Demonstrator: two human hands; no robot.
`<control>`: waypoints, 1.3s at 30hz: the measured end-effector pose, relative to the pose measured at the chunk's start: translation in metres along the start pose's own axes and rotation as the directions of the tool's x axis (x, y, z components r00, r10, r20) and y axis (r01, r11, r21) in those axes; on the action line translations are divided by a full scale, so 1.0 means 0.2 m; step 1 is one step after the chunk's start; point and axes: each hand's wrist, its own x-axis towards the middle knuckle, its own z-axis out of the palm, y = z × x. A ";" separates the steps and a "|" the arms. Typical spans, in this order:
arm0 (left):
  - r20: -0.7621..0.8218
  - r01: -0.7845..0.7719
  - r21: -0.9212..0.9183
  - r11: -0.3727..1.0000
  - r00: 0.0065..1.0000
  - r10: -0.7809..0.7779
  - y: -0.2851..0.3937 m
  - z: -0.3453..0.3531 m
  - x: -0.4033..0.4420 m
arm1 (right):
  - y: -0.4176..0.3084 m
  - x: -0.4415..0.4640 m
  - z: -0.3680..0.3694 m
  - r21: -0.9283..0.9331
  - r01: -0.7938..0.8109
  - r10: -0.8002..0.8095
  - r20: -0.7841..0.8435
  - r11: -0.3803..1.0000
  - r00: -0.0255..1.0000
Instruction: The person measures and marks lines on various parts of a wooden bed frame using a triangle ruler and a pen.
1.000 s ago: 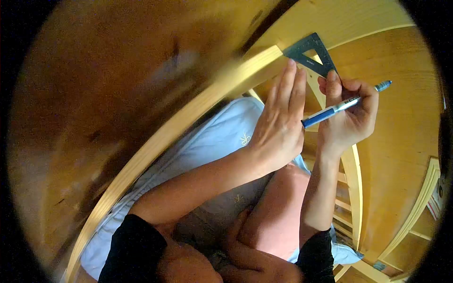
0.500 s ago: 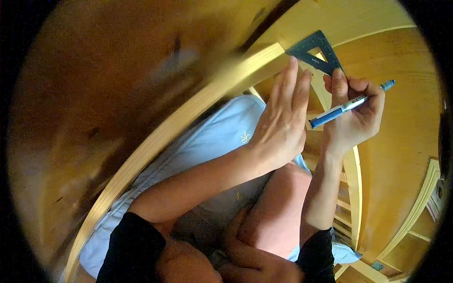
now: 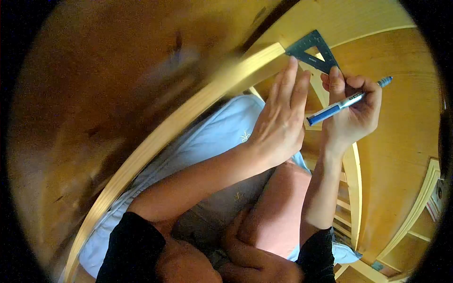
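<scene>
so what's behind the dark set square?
Past the upper edge of the set square: a wooden panel; more wood through its cutout. Whatever its solid frame and the right hand cover can't be seen.

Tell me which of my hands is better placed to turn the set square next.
Probably the right hand: its thumb is at the lower corner of the set square, though it also holds the pen. The left hand is open, fingers outstretched toward the square's left corner, with no grip visible.
</scene>
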 end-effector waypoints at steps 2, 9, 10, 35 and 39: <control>-0.003 -0.014 0.011 1.000 1.000 0.014 -0.01 0.00 0.00 | 0.01 0.01 -0.01 -0.091 0.057 -0.054 0.031 0.994 0.998; 0.015 -0.012 0.012 1.000 1.000 0.012 -0.01 0.00 0.00 | 0.00 0.01 -0.01 -0.085 0.023 -0.022 0.016 0.996 1.000; 0.017 -0.010 0.020 1.000 1.000 0.010 -0.01 -0.01 0.00 | 0.00 0.01 -0.01 -0.087 0.030 -0.028 0.024 0.996 0.999; 0.025 -0.116 0.046 0.992 0.993 0.114 -0.08 -0.06 0.02 | 0.01 0.01 0.00 -0.040 0.016 -0.016 0.003 0.999 1.000; 0.026 -0.138 0.091 0.986 0.990 0.137 -0.09 -0.07 0.03 | 0.01 0.01 0.00 -0.049 0.010 -0.010 -0.009 0.999 1.000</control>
